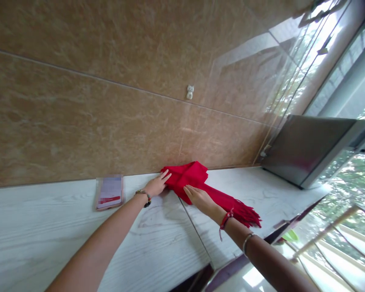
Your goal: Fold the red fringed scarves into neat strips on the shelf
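Red fringed cloth [188,174], one piece: on the pale counter [158,239], up against the tiled wall [103,117] at the far side; folded in uneven layers at its left part, fringe [247,213] trailing right and near. Crosses the counter seam [196,229].

My left hand [155,186]: fingers spread over the cloth's left end, not closed on it as far as shows; thumb not seen.

My right hand [202,200]: fingers straight and together, laid on the near part of the cloth, thumb hidden. Hands apart from each other.

Handling notes, my judgement: soft, pliable goods, likely to ruck if pushed. Left hand best used as a light anchor; right best stroked flat, outward from the anchor, so that layers do not drag. Edges want squaring by touch, fringe combed straight, clear of my right bracelet [226,219], which could snag.

Phone [110,194]: left of my left hand, well apart from the cloth.
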`<state>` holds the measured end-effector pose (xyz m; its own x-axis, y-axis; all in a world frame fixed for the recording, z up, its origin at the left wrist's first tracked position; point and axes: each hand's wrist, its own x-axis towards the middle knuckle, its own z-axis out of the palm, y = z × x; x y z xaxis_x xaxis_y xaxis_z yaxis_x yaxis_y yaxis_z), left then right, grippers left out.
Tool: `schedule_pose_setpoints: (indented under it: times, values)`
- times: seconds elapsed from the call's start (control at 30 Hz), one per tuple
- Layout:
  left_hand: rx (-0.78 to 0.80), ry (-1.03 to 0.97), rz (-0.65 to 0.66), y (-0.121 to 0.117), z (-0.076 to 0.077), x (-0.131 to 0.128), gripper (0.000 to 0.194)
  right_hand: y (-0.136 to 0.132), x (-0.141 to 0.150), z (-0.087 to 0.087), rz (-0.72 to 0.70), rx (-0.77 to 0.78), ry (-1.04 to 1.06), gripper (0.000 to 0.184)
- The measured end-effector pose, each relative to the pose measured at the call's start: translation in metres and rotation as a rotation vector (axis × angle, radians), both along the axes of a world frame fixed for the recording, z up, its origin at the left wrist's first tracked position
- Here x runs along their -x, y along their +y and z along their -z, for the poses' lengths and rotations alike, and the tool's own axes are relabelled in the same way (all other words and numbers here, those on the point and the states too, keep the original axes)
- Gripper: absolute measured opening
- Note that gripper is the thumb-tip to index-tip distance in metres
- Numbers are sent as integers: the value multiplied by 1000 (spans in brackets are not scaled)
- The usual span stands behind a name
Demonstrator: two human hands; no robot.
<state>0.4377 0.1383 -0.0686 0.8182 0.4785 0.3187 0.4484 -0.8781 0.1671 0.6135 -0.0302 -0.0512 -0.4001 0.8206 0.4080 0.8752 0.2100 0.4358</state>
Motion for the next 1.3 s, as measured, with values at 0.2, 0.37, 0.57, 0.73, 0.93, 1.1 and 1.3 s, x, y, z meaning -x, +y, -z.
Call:
schedule_pose_setpoints:
  times: [0.2, 0.37, 0.57, 0.73, 0.93, 1.1, 1.3]
  values:
    - [-8, 28, -28, -3, -3, -2, 60, -11, -5, 6, -123, -31, -20, 31]
    - [83, 56, -63, -7, -2, -3, 70, -13, 1, 6, -62, -7, 200, 27]
    - [265, -41, -56, -8, 7, -7, 72, 29, -8, -23, 356, -16, 465, 58]
    - [444, -157, -130, -4, 17, -3, 66, 61, -20, 1, 582, 221, 547, 74]
    - [489, -291, -170, -6, 15, -2, 49, 63, -22, 6, 599, 210, 572, 72]
    - [525, -438, -298, -6, -3, -10, 46, 64, -16, -8, 610, 116, 624, 60]
    - [572, -458, -352, 8, -23, -26, 28, 65, -9, -4, 652, 90, 627, 46]
